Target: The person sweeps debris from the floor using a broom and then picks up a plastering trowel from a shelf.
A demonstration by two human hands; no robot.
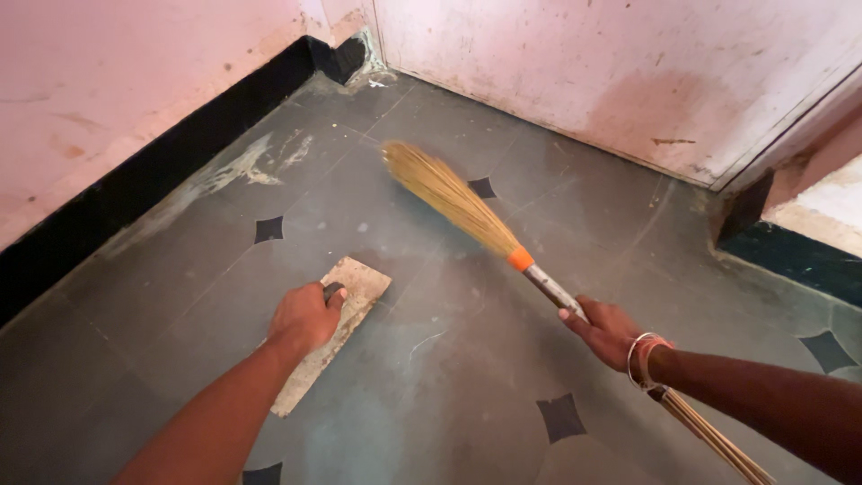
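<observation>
Head view, looking down at a dark grey tiled floor [449, 377] with small black diamond insets.

Left hand [305, 316]: fist wrapped around the handle of a flat, worn, pale grey rectangular metal dustpan [346, 310], pressed flat on the floor. Pan's long axis runs roughly 1 to 7 o'clock; its front edge points up toward 1 o'clock, past the knuckles.

Right hand [609, 332]: fingers curled around the silver metal neck of a straw-coloured grass broom with an orange collar [467, 208]. Pale bangles on the wrist. Broom's long axis runs 10 to 4 o'clock: bristle tip toward the far corner at 10–11 o'clock from that hand, thin stick ends trailing under the forearm toward 4–5 o'clock.

Key relation: bristle tip sits at about 1 o'clock from the dustpan's front edge, apart from it, bare floor between. Left hand is nearer the pan, touching it; right hand is well apart from it. Can't tell whether the bristles touch the floor.

Pink stained walls [135, 81] with black skirting [162, 171] close the corner at 11–12 o'clock.
</observation>
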